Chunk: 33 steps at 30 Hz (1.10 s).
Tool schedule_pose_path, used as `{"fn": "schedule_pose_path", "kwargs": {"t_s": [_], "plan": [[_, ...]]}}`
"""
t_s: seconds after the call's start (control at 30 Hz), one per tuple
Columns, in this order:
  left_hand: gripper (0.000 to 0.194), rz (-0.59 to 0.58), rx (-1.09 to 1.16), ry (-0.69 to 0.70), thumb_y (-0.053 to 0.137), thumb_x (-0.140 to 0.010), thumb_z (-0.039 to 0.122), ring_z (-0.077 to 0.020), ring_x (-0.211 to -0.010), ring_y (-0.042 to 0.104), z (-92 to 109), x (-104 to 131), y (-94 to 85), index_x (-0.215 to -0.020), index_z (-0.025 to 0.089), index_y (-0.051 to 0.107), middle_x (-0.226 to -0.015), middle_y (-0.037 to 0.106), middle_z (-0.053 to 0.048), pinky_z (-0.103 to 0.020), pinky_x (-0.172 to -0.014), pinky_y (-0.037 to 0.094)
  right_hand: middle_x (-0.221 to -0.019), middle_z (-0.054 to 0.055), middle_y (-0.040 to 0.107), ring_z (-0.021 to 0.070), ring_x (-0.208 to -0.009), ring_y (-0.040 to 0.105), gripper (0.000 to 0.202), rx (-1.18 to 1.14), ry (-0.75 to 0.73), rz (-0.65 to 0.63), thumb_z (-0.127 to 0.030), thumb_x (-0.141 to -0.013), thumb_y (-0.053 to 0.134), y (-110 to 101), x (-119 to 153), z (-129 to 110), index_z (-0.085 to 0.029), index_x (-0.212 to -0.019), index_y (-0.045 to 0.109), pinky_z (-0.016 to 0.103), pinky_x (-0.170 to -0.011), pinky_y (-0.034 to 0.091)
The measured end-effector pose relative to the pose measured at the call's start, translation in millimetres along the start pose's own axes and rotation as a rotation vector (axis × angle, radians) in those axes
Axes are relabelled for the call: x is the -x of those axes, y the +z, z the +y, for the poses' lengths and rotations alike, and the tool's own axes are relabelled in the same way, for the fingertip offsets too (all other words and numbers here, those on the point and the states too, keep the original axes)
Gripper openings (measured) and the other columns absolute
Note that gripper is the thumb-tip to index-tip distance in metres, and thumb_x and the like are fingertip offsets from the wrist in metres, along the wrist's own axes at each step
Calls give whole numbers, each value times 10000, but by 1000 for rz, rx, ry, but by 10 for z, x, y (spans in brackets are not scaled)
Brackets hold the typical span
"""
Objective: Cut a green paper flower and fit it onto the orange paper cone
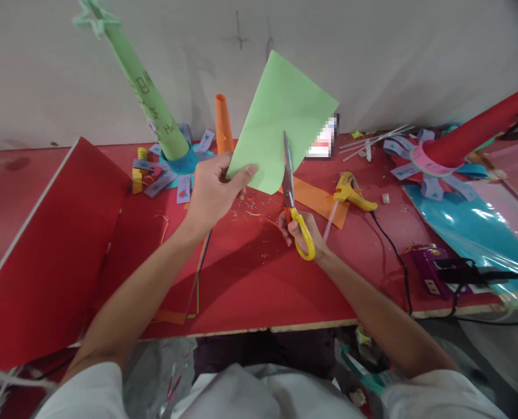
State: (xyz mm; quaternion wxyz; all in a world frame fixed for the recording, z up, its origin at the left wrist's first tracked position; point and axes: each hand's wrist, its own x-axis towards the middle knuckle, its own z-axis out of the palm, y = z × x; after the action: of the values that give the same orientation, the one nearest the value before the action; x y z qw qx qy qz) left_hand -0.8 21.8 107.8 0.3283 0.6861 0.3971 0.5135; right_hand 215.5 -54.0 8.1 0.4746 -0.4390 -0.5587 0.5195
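A light green sheet of paper (280, 116) is held up above the red table, its lower left corner pinched between the thumb and fingers of my left hand (217, 189). My right hand (302, 230) grips a pair of scissors (288, 174) by its yellow and orange handles. The scissor blades point upward and lie across the lower right part of the sheet, where the lower edge is rounded. Small paper scraps (252, 206) are scattered on the table below the sheet.
An orange paper strip (314, 201) and a yellow glue gun (352, 192) with a black cord lie to the right. A green paper tower (148, 93) stands at the back left, an orange cone (222, 122) beside it. A red panel (53, 250) rises at left; a red tower (481, 134) leans right.
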Motion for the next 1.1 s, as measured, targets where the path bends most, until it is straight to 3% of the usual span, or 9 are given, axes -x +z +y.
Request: {"fn": "schedule_pose_path", "kwargs": {"t_s": [0.2, 0.33, 0.6, 0.83, 1.1], "plan": [[459, 33, 33, -12, 796, -924, 556, -78, -453, 525, -3, 5, 11, -693, 223, 581, -554, 562, 38, -210, -404, 409, -507, -60, 469, 83, -404, 416, 766, -9, 28, 40, -975, -720, 652, 28, -10, -77, -216, -730, 548, 249, -395, 341], [456, 41, 36, -8, 790, -939, 526, -77, -467, 535, 2, 3, 6, -684, 220, 568, -569, 563, 37, -210, -419, 411, -524, -71, 454, 83, -391, 431, 782, -31, 75, 28, -988, -688, 663, 28, -32, -47, -220, -740, 529, 245, -387, 343], [467, -73, 8, -9, 806, -918, 516, -70, -414, 469, -14, -23, -12, -655, 214, 566, -491, 533, 46, -222, -388, 329, -681, -56, 481, 94, -539, 423, 812, -78, 10, -50, -993, -717, 628, 17, -71, 62, -210, -934, 610, 249, -481, 358], [474, -73, -13, -26, 800, -925, 475, -73, -421, 449, -45, -39, -28, -639, 215, 525, -489, 494, 50, -236, -394, 302, -610, -66, 446, 91, -480, 428, 789, -68, 26, -44, -996, -720, 617, 0, -61, 53, -215, -804, 553, 251, -444, 351], [512, -62, -8, 46, 727, -968, 583, -87, -444, 440, -34, -70, -64, -667, 225, 518, -518, 483, 43, -266, -419, 322, -543, -71, 441, 96, -434, 440, 766, -45, 51, -1, -979, -715, 649, -1, -50, 60, -225, -761, 522, 245, -402, 324]]}}
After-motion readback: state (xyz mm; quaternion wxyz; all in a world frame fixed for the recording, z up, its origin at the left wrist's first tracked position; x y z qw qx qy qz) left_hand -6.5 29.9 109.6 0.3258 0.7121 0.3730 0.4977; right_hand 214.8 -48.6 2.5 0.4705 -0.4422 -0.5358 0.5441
